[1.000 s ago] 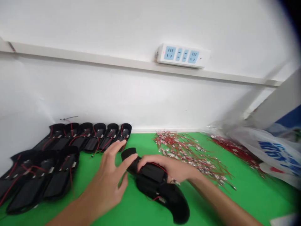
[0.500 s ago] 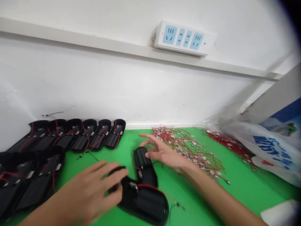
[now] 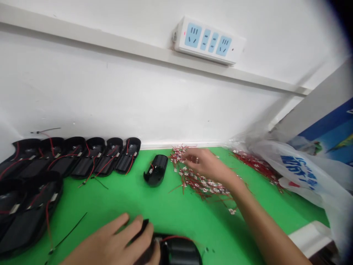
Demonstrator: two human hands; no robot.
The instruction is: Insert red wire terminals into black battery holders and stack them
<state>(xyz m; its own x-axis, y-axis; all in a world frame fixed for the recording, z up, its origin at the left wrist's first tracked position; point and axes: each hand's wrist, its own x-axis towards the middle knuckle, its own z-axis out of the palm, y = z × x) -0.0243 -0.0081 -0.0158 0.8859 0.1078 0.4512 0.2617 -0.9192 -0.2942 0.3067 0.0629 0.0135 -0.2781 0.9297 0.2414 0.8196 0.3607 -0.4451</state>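
Observation:
My left hand (image 3: 121, 241) is at the bottom edge, its fingers wrapped round one end of a black plastic housing (image 3: 182, 250) with a red wire across it. The frame cuts off the lower part of that housing. My right hand (image 3: 202, 162) reaches over a pile of red wires with small metal terminals (image 3: 204, 184), its fingers curled together at the pile's far left part. Whatever lies between those fingertips is too small to make out. A second black housing (image 3: 156, 171) lies alone on the green mat, left of the pile.
Several black housings with red wires (image 3: 103, 158) stand in rows at the left. More red wires (image 3: 257, 167) lie at the right beside a white plastic bag (image 3: 303, 173). A power strip (image 3: 209, 41) is fixed to the wall. A white object (image 3: 309, 237) sits at the lower right.
My right hand has left the second housing and moved to the wire pile. That housing now lies farther back and turned. My left hand and its housing appear lower in view.

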